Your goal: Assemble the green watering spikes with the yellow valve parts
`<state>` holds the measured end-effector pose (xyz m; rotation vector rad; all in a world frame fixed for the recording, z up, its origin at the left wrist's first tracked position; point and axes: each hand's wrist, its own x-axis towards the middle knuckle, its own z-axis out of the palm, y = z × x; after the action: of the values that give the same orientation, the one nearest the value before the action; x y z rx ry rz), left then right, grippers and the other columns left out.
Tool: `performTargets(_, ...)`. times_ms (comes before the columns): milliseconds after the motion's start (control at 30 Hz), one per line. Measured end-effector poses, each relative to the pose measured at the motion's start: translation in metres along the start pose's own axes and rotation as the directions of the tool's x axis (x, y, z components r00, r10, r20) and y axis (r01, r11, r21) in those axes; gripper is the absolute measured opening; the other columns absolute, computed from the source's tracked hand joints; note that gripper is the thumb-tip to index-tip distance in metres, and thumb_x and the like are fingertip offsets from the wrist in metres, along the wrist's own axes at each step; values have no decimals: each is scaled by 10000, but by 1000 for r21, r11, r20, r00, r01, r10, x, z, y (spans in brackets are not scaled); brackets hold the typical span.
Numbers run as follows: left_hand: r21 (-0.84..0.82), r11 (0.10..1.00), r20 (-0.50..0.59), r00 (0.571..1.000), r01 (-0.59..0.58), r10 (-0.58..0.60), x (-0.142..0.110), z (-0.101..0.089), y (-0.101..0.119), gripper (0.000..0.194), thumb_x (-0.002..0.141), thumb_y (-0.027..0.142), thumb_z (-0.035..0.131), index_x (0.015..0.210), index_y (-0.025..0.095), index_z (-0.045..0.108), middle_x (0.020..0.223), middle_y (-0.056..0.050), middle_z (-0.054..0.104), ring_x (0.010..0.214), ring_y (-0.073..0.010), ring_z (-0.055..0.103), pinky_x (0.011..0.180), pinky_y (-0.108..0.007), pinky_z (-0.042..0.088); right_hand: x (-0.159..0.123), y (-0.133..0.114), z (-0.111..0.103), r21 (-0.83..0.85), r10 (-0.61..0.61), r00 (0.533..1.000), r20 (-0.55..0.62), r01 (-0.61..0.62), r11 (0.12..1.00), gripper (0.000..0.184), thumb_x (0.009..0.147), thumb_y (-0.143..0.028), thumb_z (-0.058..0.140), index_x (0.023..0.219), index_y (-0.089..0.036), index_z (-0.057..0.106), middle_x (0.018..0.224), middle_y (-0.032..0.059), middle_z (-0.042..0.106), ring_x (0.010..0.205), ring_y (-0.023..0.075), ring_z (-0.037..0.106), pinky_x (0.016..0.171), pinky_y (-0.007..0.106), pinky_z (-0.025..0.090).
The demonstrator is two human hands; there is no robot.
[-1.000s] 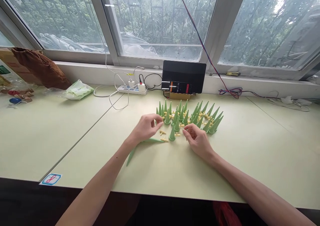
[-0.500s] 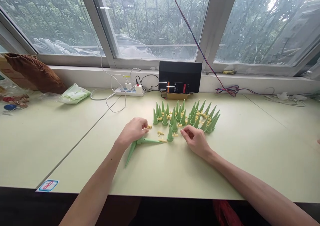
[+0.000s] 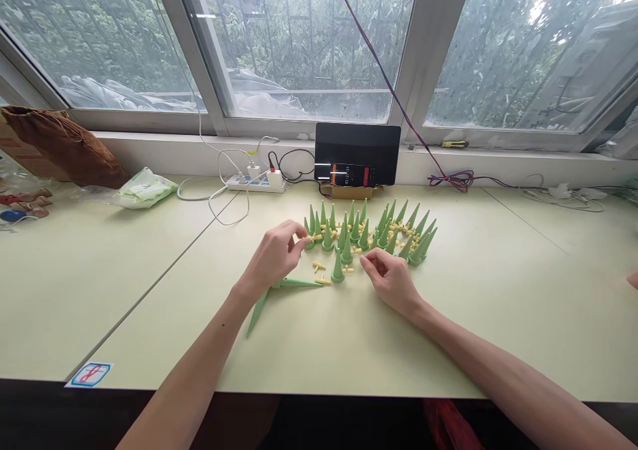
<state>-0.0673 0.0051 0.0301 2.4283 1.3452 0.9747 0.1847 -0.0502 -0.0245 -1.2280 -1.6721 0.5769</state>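
Observation:
My left hand (image 3: 279, 254) is closed in a pinch at the left edge of the standing green plant-watering spikes (image 3: 347, 247). A bit of a yellow T-shaped fitting shows at its fingertips. My right hand (image 3: 391, 277) rests on the table with thumb and fingers pressed together; what lies between them, if anything, is hidden. Between the hands, a single spike (image 3: 337, 268) stands point up, beside loose yellow T-shaped fittings (image 3: 319, 266). Two long green spikes (image 3: 302, 282) lie below my left hand, partly covered by it.
Behind the spikes, a phone (image 3: 352, 175) leans on a black screen (image 3: 357, 145) above a small cardboard box. A power strip (image 3: 256, 183) with cables and a green-white packet (image 3: 148, 189) are to the left. A bundled cable (image 3: 453, 180) lies right, and part of another person's hand (image 3: 633, 280) shows at the right edge.
My left hand has moved up and right to the standing spikes, and the yellow fitting at its fingertips moved with it. My right hand has stayed in place.

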Motion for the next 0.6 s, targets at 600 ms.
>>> performTargets(600,-82,860,-22,864,-504,504,-24,51,31,83,991,184,505,983,179,587,837,-27,645,646,-111,563,581,-225,433,-6,-13,1,132,-186,971,152,167,977,197,983,-307,529,958,-166,665,676,6,613,500,99,479,508,248,418)
